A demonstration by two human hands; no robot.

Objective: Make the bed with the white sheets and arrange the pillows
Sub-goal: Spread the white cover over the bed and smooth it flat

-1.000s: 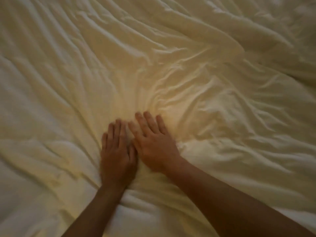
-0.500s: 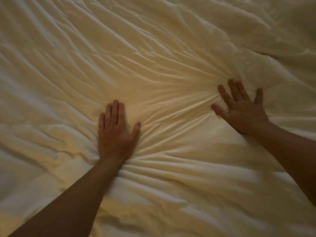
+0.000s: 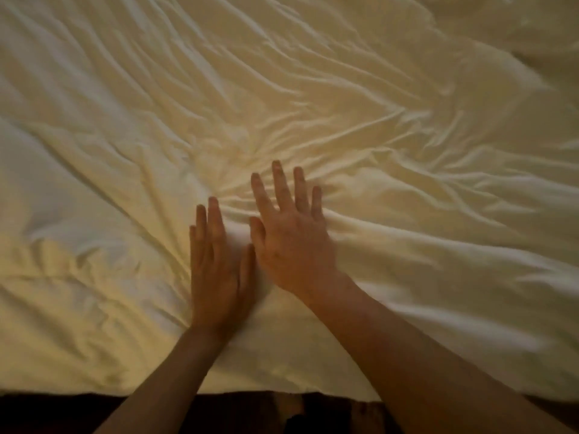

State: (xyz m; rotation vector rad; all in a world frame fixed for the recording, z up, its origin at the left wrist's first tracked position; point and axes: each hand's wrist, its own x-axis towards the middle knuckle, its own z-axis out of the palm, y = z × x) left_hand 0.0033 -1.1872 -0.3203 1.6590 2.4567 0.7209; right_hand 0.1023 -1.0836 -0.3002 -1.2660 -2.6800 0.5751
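Your left hand [image 3: 219, 277] and right hand [image 3: 291, 242] lay flat, fingers straight, holding nothing, on the wrinkled white fabric sheet [image 3: 407, 277]. Creases fanned out just beyond your fingertips [image 3: 276, 166]. Risk: pushing both palms forward together could have bunched that cloth into a ridge.

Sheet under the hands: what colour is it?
Plain white sheet, lit warm yellowish; best in the head view.

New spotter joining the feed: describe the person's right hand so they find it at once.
On the wrinkled white sheet, near its front edge, two hands lie side by side. The right hand reaches farther up the sheet, fingers spread; the left hand has its fingers together.
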